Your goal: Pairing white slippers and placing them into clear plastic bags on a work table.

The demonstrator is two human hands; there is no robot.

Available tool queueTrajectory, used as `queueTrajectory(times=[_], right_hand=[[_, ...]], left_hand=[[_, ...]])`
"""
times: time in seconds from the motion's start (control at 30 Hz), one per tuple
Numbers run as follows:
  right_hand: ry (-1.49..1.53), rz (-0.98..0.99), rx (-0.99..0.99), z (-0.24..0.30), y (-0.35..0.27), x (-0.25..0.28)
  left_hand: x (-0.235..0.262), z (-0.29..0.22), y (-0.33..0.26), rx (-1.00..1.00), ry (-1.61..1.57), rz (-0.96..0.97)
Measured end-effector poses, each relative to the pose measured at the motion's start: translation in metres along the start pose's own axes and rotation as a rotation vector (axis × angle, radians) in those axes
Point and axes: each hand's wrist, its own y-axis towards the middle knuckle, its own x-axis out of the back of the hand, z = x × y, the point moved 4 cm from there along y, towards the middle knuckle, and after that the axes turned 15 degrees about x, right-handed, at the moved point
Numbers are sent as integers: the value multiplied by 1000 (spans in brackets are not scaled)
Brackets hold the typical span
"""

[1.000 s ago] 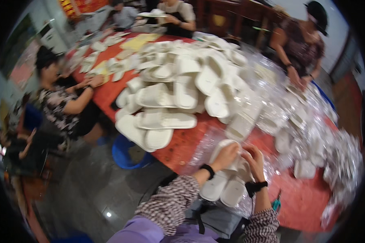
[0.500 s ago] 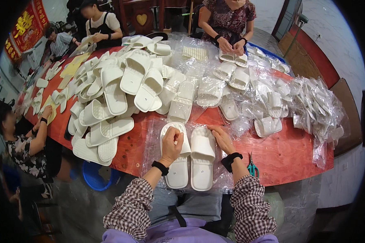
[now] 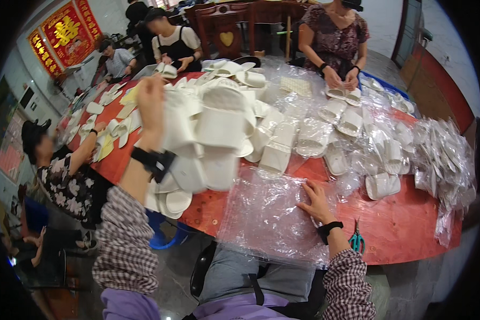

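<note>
My left hand [image 3: 152, 109] is raised at the left, smeared by motion, its fingers closed on the edge of a pair of white slippers [image 3: 218, 128]. The pair hangs in the air, blurred, in front of the big slipper pile, toes pointing away from me. Flat on the table's near edge lies a clear plastic bag [image 3: 266, 213] with no slippers on it. My right hand [image 3: 317, 204] rests on the bag's right side, fingers spread.
Teal-handled scissors [image 3: 357, 239] lie right of the bag. Loose slippers [image 3: 234, 69] heap up behind the held pair. Bagged slippers [image 3: 381, 144] spread across the red table [image 3: 400, 234] to the right. Several people work around it. A blue basin [image 3: 165, 234] sits below.
My left hand has lifted the slipper pair off the bag and carried it up and left. My right hand has come down onto the bag. The view has turned left.
</note>
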Motion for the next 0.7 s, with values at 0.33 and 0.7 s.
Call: queueTrajectory(times=[0.33,0.7], right_hand=[[-12,-56,8,12,16,-10],[219,-293,-185,-12,18,55]], left_hand=[[-66,40,-211,-43,352,778],[-92,154,-362,-138,958,1078]])
